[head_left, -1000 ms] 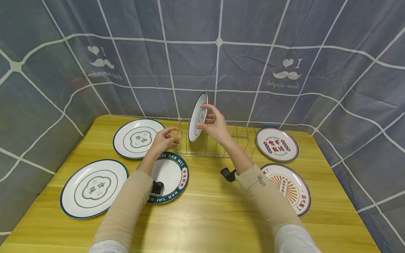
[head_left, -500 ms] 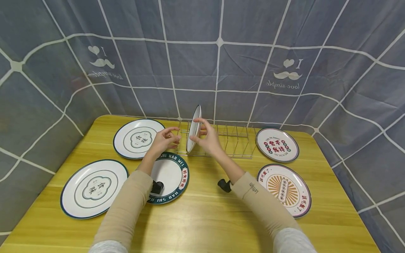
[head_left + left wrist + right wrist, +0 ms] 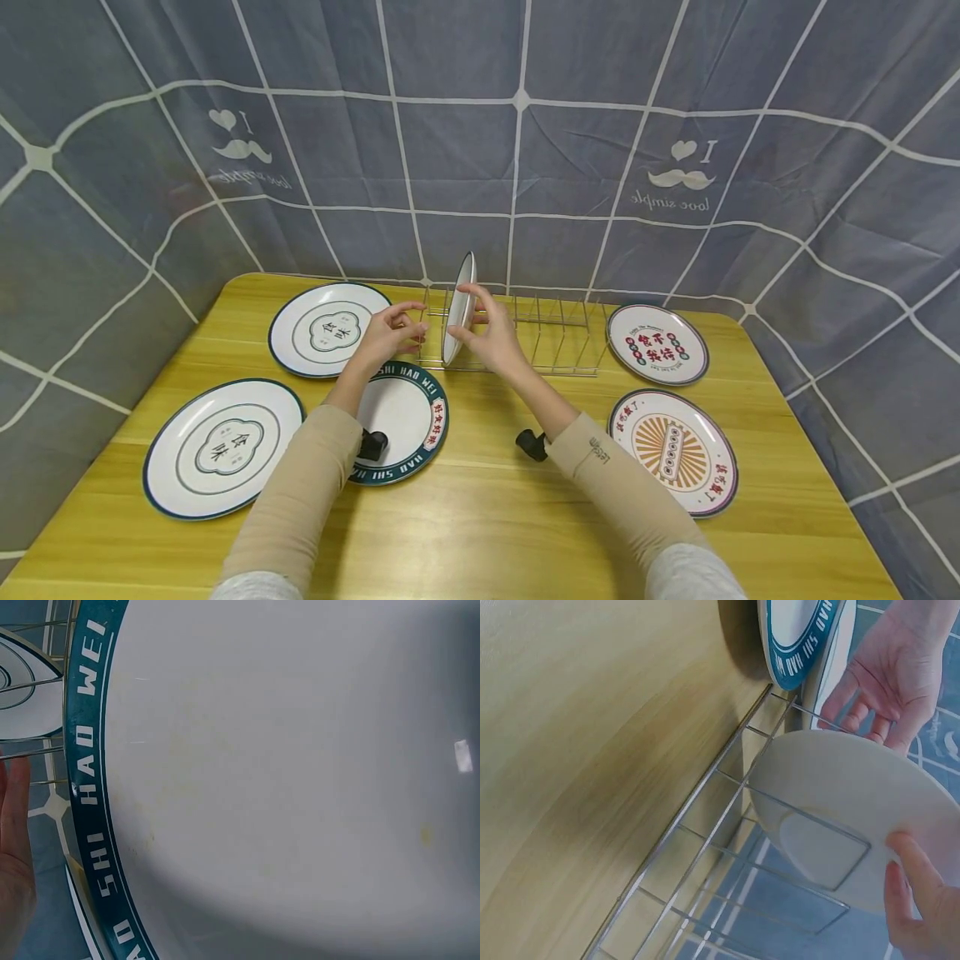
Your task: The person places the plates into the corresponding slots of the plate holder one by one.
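Note:
A white plate with a dark rim (image 3: 459,312) stands nearly upright among the wires at the left part of a metal dish rack (image 3: 562,342). My right hand (image 3: 491,333) holds it from the right, fingers and thumb on its face; in the right wrist view, the plate's pale underside (image 3: 817,787) shows behind a wire loop. At the rack's left end, my left hand (image 3: 386,337) has its curled fingers at the end wire and grips it there. Below the left wrist lies a green-rimmed plate (image 3: 397,417), partly covered by the forearm.
Two white plates with dark rims, a far one (image 3: 315,325) and a near one (image 3: 202,442), lie at the left. On the right are a small red-lettered plate (image 3: 656,342) and a sunburst plate (image 3: 675,454). A grey curtain (image 3: 480,150) hangs behind the wooden table (image 3: 480,517).
My right hand has lowered the plate into the rack, tipping it more upright and slightly left. Over the last half second it has barely moved. The left hand has stayed at the rack's end.

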`<state>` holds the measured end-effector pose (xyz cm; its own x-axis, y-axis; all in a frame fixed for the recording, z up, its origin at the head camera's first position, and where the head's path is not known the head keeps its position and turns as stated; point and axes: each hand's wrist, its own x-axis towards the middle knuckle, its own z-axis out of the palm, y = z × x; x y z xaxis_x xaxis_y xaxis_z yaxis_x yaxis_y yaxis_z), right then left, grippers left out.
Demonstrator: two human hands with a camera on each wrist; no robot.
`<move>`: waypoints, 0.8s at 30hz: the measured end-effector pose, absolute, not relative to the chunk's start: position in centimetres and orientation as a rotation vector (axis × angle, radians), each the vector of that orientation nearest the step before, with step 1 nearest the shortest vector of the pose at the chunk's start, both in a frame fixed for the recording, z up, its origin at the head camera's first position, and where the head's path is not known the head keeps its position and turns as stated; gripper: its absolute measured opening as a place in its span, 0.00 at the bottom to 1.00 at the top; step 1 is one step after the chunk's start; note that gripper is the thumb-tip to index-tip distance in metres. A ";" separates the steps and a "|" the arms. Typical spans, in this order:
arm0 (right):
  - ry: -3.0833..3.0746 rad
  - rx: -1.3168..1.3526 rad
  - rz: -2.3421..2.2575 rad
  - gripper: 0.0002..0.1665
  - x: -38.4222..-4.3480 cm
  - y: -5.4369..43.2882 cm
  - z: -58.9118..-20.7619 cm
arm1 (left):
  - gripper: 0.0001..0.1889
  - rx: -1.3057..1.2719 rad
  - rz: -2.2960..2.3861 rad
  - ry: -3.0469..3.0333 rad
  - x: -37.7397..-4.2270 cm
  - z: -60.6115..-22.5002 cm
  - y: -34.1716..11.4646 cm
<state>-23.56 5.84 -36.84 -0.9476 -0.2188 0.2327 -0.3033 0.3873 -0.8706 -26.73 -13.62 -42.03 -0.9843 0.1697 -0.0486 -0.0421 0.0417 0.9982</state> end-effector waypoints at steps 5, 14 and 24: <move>-2.491 0.455 1.748 0.40 -23.0 7.2 -36.2 | 0.24 0.124 2.090 2.121 -26.7 -42.0 -13.5; -2.223 0.355 1.930 0.40 -20.8 12.4 -35.2 | 0.25 0.129 2.076 2.130 -26.4 -41.7 -13.6; -2.018 -0.009 2.117 0.39 -17.8 19.6 -35.9 | 0.24 0.146 2.073 2.141 -26.5 -41.9 -13.6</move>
